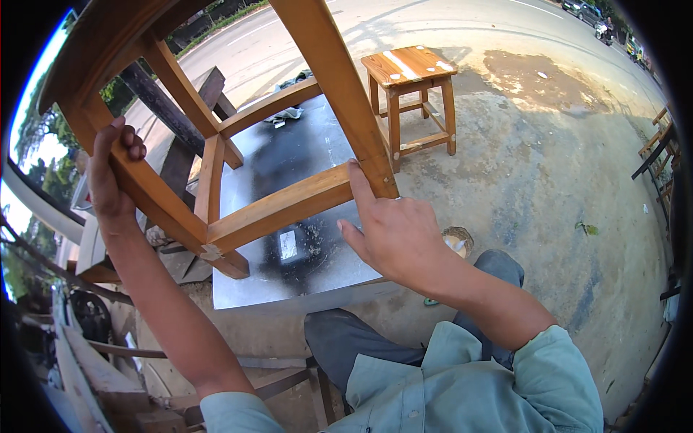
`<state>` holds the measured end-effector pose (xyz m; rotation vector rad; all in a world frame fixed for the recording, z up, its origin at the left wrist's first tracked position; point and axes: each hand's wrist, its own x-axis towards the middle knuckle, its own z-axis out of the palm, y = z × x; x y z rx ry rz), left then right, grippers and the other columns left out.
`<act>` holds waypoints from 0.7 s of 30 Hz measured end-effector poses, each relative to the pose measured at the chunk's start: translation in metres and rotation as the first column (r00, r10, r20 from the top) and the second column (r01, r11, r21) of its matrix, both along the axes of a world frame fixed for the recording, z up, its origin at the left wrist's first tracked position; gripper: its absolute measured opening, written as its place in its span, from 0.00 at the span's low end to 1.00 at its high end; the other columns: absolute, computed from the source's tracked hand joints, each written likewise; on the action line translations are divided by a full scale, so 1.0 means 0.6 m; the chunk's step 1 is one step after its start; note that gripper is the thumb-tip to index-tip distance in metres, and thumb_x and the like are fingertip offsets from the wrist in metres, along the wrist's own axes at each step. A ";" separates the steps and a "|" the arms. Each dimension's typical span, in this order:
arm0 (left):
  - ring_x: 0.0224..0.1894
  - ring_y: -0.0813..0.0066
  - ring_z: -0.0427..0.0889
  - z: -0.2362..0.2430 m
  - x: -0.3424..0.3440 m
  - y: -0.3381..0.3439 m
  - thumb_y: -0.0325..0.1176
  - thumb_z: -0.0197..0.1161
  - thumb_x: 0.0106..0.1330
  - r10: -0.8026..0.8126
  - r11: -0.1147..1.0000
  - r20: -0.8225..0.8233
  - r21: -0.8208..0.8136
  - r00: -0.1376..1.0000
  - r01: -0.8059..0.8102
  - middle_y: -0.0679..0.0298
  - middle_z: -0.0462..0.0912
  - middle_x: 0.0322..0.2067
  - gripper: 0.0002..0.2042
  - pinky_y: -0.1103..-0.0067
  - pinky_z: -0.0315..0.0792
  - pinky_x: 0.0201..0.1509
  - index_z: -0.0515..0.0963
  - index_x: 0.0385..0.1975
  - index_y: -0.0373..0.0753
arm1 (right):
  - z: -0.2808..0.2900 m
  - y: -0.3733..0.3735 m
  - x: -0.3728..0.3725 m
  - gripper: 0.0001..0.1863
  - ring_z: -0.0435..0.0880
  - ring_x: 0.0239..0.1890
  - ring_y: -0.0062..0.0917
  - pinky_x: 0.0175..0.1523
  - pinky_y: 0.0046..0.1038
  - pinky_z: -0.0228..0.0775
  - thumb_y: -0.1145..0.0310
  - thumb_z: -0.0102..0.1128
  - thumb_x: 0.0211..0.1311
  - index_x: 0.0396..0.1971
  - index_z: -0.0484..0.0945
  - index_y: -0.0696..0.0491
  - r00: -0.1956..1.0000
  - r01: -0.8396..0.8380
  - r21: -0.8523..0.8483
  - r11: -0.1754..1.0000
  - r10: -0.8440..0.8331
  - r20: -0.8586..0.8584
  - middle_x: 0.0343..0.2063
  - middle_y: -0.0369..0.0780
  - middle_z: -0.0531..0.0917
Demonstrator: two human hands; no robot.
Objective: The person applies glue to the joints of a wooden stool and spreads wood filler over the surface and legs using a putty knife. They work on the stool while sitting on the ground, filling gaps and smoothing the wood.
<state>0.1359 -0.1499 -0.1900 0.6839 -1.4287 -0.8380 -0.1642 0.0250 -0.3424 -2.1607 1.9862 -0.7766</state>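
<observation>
A brown wooden stool stands tilted on a metal-topped table, its legs and rungs toward me. My left hand is wrapped round one of its legs at the left. My right hand holds nothing; its index finger is stretched out and touches the end of a rung, close to the joint with the right leg. The thumb stands apart and the other fingers are partly hidden. A pale filler-like patch shows at the lower left joint. Dark smears and a small white rectangle mark the tabletop.
Another wooden stool with white patches stands beyond the table on the concrete. A crumpled cloth lies at the table's far edge. Near my knee is a small round container with pale contents. Wooden frames line the right side.
</observation>
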 end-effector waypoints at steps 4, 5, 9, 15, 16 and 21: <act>0.28 0.77 0.72 -0.001 0.005 -0.004 0.38 0.70 0.62 -0.038 0.999 -0.013 0.015 0.999 0.038 0.63 0.73 0.28 0.19 0.82 0.68 0.34 0.76 0.44 0.29 | 0.007 -0.011 0.005 0.40 0.86 0.23 0.41 0.28 0.41 0.76 0.54 0.58 0.68 0.73 0.57 0.57 0.999 0.041 0.068 0.997 -0.039 -0.026 0.21 0.46 0.84; 0.28 0.77 0.72 -0.002 0.009 -0.007 0.38 0.70 0.62 -0.049 0.999 -0.017 0.017 0.999 0.050 0.63 0.73 0.28 0.19 0.82 0.68 0.34 0.76 0.44 0.29 | 0.006 -0.009 0.004 0.39 0.85 0.22 0.40 0.27 0.40 0.76 0.54 0.58 0.68 0.73 0.56 0.56 0.999 0.046 0.070 0.996 -0.044 -0.025 0.21 0.45 0.84; 0.28 0.77 0.71 0.000 0.031 -0.023 0.38 0.69 0.64 -0.079 0.997 -0.010 0.005 0.997 0.079 0.64 0.72 0.29 0.19 0.79 0.68 0.36 0.74 0.45 0.30 | -0.027 0.024 -0.008 0.30 0.81 0.17 0.33 0.25 0.34 0.73 0.60 0.63 0.65 0.65 0.71 0.56 0.983 -0.167 -0.338 0.926 0.184 0.020 0.17 0.39 0.81; 0.34 0.78 0.67 0.010 0.098 -0.066 0.35 0.63 0.71 -0.164 0.986 0.071 0.045 0.984 0.161 0.67 0.67 0.32 0.13 0.80 0.65 0.42 0.71 0.45 0.32 | -0.268 0.143 -0.090 0.09 0.81 0.19 0.34 0.27 0.36 0.72 0.62 0.62 0.65 0.33 0.85 0.51 0.967 -0.127 -0.168 0.978 0.160 0.200 0.21 0.38 0.82; 0.35 0.78 0.66 0.011 0.113 -0.072 0.34 0.63 0.71 -0.197 0.980 0.176 0.005 0.965 0.199 0.67 0.67 0.32 0.13 0.80 0.65 0.43 0.71 0.45 0.33 | -0.326 0.155 -0.106 0.10 0.83 0.22 0.36 0.29 0.38 0.73 0.62 0.62 0.64 0.28 0.84 0.52 0.979 -0.110 -0.025 0.994 0.113 0.168 0.21 0.40 0.82; 0.39 0.76 0.67 0.021 0.168 -0.103 0.32 0.61 0.71 -0.247 0.966 0.247 -0.013 0.937 0.258 0.67 0.69 0.34 0.11 0.79 0.65 0.48 0.74 0.47 0.35 | -0.534 0.175 -0.161 0.12 0.88 0.37 0.45 0.41 0.46 0.79 0.69 0.52 0.63 0.32 0.85 0.56 0.990 -0.071 0.556 0.828 0.124 -0.059 0.29 0.47 0.86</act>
